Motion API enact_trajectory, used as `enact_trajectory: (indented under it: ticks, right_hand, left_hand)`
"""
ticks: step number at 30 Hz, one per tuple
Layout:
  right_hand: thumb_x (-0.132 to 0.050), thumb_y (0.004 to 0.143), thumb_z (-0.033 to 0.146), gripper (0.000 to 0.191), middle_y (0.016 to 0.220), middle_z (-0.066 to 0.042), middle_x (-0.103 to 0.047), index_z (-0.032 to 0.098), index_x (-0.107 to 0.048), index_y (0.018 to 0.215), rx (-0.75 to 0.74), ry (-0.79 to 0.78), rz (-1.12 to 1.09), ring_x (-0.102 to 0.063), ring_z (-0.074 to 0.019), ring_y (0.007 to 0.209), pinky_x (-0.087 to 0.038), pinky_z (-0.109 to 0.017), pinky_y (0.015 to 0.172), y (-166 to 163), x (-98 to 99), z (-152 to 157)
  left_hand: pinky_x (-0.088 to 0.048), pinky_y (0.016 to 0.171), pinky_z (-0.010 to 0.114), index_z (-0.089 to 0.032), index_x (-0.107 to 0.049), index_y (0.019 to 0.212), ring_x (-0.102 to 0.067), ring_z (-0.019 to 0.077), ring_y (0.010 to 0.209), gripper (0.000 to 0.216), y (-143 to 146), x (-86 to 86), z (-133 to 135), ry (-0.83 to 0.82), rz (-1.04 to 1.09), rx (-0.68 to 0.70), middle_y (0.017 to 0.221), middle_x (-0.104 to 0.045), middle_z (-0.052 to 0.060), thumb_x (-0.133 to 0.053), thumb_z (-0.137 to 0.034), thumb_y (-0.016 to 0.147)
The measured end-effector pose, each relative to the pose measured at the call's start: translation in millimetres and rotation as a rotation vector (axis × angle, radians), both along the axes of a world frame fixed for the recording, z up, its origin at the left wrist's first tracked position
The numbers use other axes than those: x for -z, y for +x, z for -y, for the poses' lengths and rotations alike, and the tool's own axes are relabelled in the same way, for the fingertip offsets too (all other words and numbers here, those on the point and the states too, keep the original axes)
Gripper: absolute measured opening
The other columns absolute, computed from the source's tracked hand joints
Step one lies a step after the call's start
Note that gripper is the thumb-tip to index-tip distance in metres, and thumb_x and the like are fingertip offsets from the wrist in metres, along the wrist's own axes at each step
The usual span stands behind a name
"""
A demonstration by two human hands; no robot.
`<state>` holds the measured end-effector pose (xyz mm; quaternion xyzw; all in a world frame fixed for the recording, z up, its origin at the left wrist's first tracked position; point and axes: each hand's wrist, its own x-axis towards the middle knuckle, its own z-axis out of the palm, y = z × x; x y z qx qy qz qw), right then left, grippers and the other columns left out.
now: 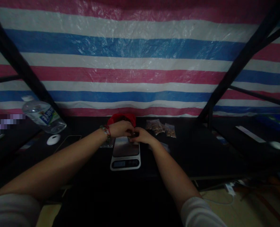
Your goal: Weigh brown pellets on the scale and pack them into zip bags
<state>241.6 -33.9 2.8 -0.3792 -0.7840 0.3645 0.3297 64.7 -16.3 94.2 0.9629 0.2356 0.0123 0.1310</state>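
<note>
Both hands meet above the back of a white kitchen scale (126, 164) with a reflective plate. My left hand (122, 128), with a beaded bracelet and red cord at the wrist, is in front of a red bag (111, 120) that has dark brown contents. Its fingers are bunched downward against the right fingertips. My right hand (143, 136) reaches in from the right, fingers curled together. Something small and dark brown shows between the hands, too dim to name. Right of them lie small clear zip bags (170, 130) of brown bits. Another clear plastic piece (106, 144) sits left of the scale.
On the left stand a large clear bottle (44, 115), a white rounded mouse-like object (53, 139) and a dark phone-like slab (67, 142). A striped plastic sheet (130, 75) hangs behind the black table (196, 154). Slanted black bars (231, 67) frame both sides.
</note>
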Motion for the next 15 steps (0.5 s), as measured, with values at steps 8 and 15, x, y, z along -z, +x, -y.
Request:
enact_trajectory:
  ticks: [8,15]
  right_hand:
    - [-0.076,0.064,0.028,0.03,0.088,-0.004,-0.068,0.015,-0.068,0.091,0.002,-0.016,0.006,-0.061,-0.0172,0.083,-0.044,-0.028,0.076,0.8,1.0,0.2]
    - [-0.075,0.064,0.026,0.027,0.084,-0.002,-0.067,0.017,-0.069,0.088,0.008,0.01,0.028,-0.06,-0.0172,0.082,-0.044,-0.027,0.075,0.1,-4.6,2.3]
  left_hand:
    - [-0.041,0.072,0.023,-0.022,-0.071,0.088,-0.06,0.0148,0.078,0.015,3.7,4.4,-1.2,0.007,-0.071,0.021,0.085,-0.068,0.001,-0.06,-0.023,0.078]
    - [-0.041,0.073,0.023,-0.021,-0.071,0.086,-0.06,0.0149,0.078,0.014,-0.6,4.1,0.3,-0.023,-0.069,0.012,0.084,-0.068,0.001,-0.06,-0.024,0.078]
